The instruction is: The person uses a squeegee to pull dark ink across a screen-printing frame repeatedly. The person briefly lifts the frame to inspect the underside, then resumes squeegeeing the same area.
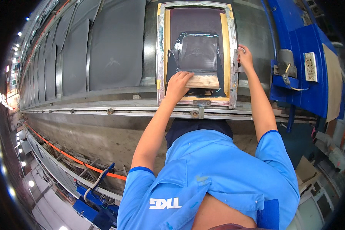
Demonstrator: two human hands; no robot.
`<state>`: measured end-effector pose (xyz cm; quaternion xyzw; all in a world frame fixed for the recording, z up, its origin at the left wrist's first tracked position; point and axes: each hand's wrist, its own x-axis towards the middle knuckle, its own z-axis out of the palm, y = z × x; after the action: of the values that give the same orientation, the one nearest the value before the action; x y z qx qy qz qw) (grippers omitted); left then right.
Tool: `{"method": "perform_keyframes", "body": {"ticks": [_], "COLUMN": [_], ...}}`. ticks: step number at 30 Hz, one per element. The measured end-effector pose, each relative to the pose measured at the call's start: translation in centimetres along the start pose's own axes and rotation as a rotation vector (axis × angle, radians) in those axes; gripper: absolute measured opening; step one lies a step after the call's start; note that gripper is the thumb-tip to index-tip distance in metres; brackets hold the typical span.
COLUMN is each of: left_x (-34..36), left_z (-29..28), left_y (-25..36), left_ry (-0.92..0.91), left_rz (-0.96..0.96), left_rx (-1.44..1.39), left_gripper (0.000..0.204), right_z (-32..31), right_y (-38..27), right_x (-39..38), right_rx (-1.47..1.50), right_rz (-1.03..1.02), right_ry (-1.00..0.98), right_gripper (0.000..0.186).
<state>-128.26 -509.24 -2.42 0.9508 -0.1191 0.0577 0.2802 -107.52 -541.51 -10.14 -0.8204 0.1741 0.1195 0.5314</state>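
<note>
Wood block (203, 81) sits nr the near end of the frame (160, 57), on dark mesh (195, 21), w/ wet black ink (171, 61) round it. L hand (178, 85) is closed over the block's left end, fingers on top. R hand (245, 58) is curled at the frame's right rail; can't tell what, if anything, it grips there.

Progress, approx.: ink's spread & a wiped-looking patch shows beyond the block, so prob. one pass is done or nearly so; can't tell if more are due. Grey sheets (115, 42) lie in a row to the left, the nearest w/ a faint pale mark.

Room: plenty of mesh beyond the block, v. little btw it & the near rail. Block's right end stops just short of the tape strip (226, 46); blue machine (303, 38) is well apart from R hand.
</note>
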Motion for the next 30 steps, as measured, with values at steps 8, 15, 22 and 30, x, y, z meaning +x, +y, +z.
{"method": "perform_keyframes", "body": {"ticks": [8,15,22,30], "left_x": [-0.8,-5.0,-11.0,-12.7], "left_z": [-1.7,-10.8,-19.9,-22.8], "left_y": [0.7,-4.0,-18.9,-25.4], "left_ry": [-0.028,0.044,-0.065,-0.201], "left_rz": [-0.022,-0.101,-0.154,-0.094], "left_rx": [-0.032,-0.057,-0.025,0.043], "left_gripper": [0.067,0.073,0.074,0.067], "right_z": [-0.2,7.6,27.0,33.6], "right_y": [-3.4,-15.5,-19.7,-15.9], "right_x": [-1.9,-11.5,-16.6,-16.2], "right_rx": [-0.096,0.208,-0.008,0.064], "right_rz": [-0.388,-0.406,-0.582,-0.422], "right_ry": [0.311,0.045,0.248,0.297], "right_gripper": [0.027,0.024,0.02,0.02]}}
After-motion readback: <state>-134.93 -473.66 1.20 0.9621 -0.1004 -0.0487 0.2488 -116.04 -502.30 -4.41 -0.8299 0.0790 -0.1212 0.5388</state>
